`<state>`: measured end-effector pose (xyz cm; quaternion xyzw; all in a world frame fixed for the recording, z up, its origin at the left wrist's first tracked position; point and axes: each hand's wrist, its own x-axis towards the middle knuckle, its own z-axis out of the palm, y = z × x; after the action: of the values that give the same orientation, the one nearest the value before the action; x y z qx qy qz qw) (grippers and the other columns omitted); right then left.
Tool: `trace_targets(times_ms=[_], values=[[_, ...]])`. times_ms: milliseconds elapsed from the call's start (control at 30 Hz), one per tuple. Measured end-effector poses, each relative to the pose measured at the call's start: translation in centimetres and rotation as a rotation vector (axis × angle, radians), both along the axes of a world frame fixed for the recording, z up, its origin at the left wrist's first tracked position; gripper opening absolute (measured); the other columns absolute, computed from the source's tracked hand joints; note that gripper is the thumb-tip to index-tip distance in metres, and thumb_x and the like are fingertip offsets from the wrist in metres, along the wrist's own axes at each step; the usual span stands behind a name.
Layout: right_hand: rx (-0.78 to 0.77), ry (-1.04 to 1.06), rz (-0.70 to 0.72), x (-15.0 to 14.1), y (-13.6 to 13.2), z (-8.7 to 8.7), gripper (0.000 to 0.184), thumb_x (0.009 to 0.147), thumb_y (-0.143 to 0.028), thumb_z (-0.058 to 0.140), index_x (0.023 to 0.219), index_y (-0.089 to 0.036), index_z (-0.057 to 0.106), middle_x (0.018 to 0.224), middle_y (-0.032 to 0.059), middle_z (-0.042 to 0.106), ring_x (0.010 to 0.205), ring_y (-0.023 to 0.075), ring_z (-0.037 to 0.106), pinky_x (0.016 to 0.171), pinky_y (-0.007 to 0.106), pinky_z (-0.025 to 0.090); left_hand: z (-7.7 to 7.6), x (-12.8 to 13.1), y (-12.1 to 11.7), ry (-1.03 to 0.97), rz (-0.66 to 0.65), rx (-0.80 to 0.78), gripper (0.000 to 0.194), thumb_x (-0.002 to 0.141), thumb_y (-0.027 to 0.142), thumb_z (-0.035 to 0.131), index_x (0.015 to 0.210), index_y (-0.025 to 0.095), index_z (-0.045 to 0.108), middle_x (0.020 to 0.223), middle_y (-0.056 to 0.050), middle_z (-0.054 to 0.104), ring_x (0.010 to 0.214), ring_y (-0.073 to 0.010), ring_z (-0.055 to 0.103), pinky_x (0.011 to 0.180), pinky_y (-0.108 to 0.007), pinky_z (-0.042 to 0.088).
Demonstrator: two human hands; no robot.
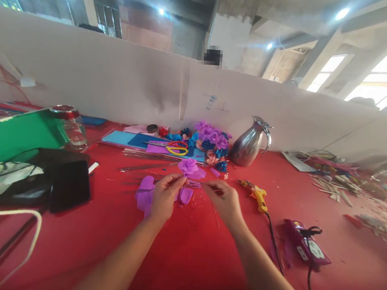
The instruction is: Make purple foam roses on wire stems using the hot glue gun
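My left hand (167, 195) is closed in a pinch at the base of a purple paper flower (188, 166), whose petals fan out just above the fingertips. My right hand (225, 204) is also pinched, a little to the right at about the same height; whatever is between its fingers is too small to make out. Loose purple paper petals (144, 194) lie beside and partly behind my left hand. Another cupped purple petal (186, 196) rests between the hands. Thin purple strips (194, 185) show behind the fingertips.
Scissors (170, 148) lie on blue paper sheets (121, 137). Behind are finished paper flowers (214, 135) and a metal jug (250, 142). A yellow glue gun (258, 198) and a purple box with a cable (307, 245) lie right; a phone (71, 185) and glass jar (77, 132) left.
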<state>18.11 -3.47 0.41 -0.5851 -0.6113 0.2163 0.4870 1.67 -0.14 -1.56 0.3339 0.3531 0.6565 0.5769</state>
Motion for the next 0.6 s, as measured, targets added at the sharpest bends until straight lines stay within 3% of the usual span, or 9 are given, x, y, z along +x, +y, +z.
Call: trace_targets(times_ms=[67, 167, 433, 600], values=[[0.02, 0.179, 0.097, -3.4, 0.7, 0.0, 0.016, 0.079, -0.032, 0.059, 0.079, -0.021, 0.071, 0.079, 0.0036, 0.072, 0.07, 0.0187, 0.065, 0.065, 0.03, 0.049, 0.1, 0.0, 0.0, -0.053, -0.009, -0.013, 0.029, 0.051, 0.029, 0.084, 0.074, 0.017, 0.071, 0.068, -0.001, 0.072, 0.067, -0.0146, 0.066, 0.072, -0.028, 0.05], [0.055, 0.296, 0.094, -5.6, 1.6, -0.3, 0.016, 0.078, -0.033, 0.062, 0.08, -0.019, 0.07, 0.075, 0.004, 0.07, 0.069, 0.0185, 0.064, 0.064, 0.029, 0.05, 0.3, -0.1, 0.0, -0.091, -0.009, -0.019, 0.029, 0.05, 0.027, 0.085, 0.073, 0.017, 0.071, 0.07, -0.001, 0.072, 0.066, -0.0137, 0.065, 0.071, -0.027, 0.05], [0.19, 0.309, 0.009, -5.5, 1.1, -0.9, 0.011, 0.078, -0.026, 0.062, 0.072, -0.018, 0.067, 0.074, 0.0021, 0.062, 0.065, 0.0138, 0.056, 0.058, 0.024, 0.046, -0.5, 0.3, -0.3, 0.109, -0.06, 0.04, 0.019, 0.061, 0.026, 0.079, 0.078, 0.018, 0.073, 0.075, 0.0, 0.07, 0.071, -0.0128, 0.062, 0.07, -0.024, 0.046], [0.27, 0.237, -0.015, -5.1, 0.7, -0.6, 0.012, 0.077, -0.021, 0.061, 0.066, -0.019, 0.06, 0.068, -0.0009, 0.055, 0.062, 0.0122, 0.049, 0.055, 0.023, 0.041, -0.8, 0.6, -0.4, 0.127, -0.073, 0.037, 0.021, 0.061, 0.026, 0.079, 0.078, 0.018, 0.071, 0.074, 0.001, 0.068, 0.072, -0.0137, 0.06, 0.07, -0.025, 0.045]])
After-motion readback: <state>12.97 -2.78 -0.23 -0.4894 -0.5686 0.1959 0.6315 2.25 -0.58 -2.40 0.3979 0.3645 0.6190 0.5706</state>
